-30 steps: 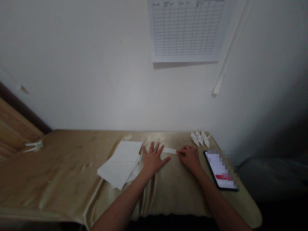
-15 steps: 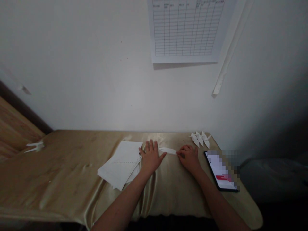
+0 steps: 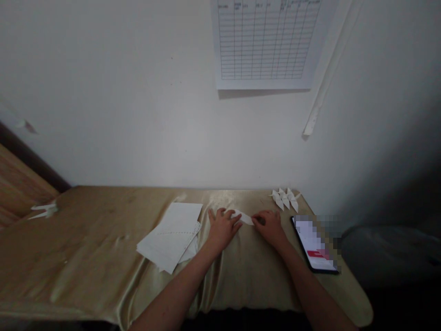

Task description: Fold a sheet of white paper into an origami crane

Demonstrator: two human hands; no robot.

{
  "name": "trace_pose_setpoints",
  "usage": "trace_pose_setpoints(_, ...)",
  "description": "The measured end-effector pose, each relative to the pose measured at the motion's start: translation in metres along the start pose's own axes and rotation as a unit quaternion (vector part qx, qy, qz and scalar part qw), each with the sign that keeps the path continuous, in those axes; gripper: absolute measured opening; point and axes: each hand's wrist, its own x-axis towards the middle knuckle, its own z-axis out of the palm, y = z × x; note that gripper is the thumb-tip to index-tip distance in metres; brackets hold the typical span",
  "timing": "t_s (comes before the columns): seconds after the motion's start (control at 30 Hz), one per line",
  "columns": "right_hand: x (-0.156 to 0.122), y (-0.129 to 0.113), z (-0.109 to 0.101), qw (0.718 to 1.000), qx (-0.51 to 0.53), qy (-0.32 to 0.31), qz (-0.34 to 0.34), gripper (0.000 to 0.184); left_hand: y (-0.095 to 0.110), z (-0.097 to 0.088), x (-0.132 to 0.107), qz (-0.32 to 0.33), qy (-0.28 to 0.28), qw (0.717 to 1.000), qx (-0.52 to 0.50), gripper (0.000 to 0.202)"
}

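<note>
A small folded piece of white paper (image 3: pixel 246 218) lies slantwise between my hands, just above or on the gold cloth. My left hand (image 3: pixel 223 226) has its forefinger and thumb at the paper's left part, gripping it, with the other fingers spread. At the paper's right end, my right hand (image 3: pixel 269 226) pinches the tip between thumb and forefinger, its remaining fingers curled. Part of the paper's left side is hidden under my left fingers. Beyond my right hand stand several white folded paper cranes (image 3: pixel 285 199) in a row.
A stack of white paper sheets (image 3: pixel 172 234) lies left of my left arm. A phone (image 3: pixel 313 250) with a lit screen rests at the right edge of the cloth-covered table (image 3: pixel 93 257). More folded paper (image 3: pixel 44 210) sits far left. The wall with a printed chart (image 3: pixel 263 46) rises behind.
My left hand has drawn its fingers in from lying flat and now bends them over the paper. The paper has turned, its left end further from me. My right hand has barely moved.
</note>
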Motion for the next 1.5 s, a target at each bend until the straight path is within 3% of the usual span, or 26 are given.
trace_pose_setpoints(0.17, 0.000, 0.004, 0.003, 0.999, 0.035, -0.014, 0.006, 0.027, -0.009, 0.006, 0.005, 0.017, -0.042, 0.997, -0.058, 0.032)
trace_pose_setpoints(0.33, 0.002, 0.010, 0.002, 0.998, 0.008, -0.014, -0.060, 0.030, -0.013, 0.007, 0.009, 0.039, -0.085, 0.990, -0.108, 0.029)
trace_pose_setpoints(0.5, 0.003, 0.009, -0.001, 0.989, -0.026, -0.038, -0.138, 0.032, -0.014, 0.010, 0.010, 0.047, -0.095, 0.986, -0.132, 0.027)
trace_pose_setpoints(0.73, 0.001, 0.005, 0.000, 0.983, -0.037, -0.044, -0.172, 0.026, -0.018, 0.017, 0.013, 0.043, -0.100, 0.984, -0.141, 0.030)
trace_pose_setpoints(0.87, 0.001, 0.006, 0.001, 0.983, -0.033, -0.041, -0.173, 0.021, -0.020, 0.015, 0.013, 0.042, -0.102, 0.983, -0.150, 0.035)
trace_pose_setpoints(1.17, -0.001, -0.001, 0.007, 0.994, 0.004, -0.030, -0.109, 0.020, -0.015, 0.003, 0.013, 0.055, -0.063, 0.987, -0.138, 0.019)
trace_pose_setpoints(1.5, 0.000, 0.001, 0.006, 0.993, -0.020, -0.030, -0.111, 0.019, -0.010, 0.012, 0.012, 0.065, -0.014, 0.991, -0.113, 0.009)
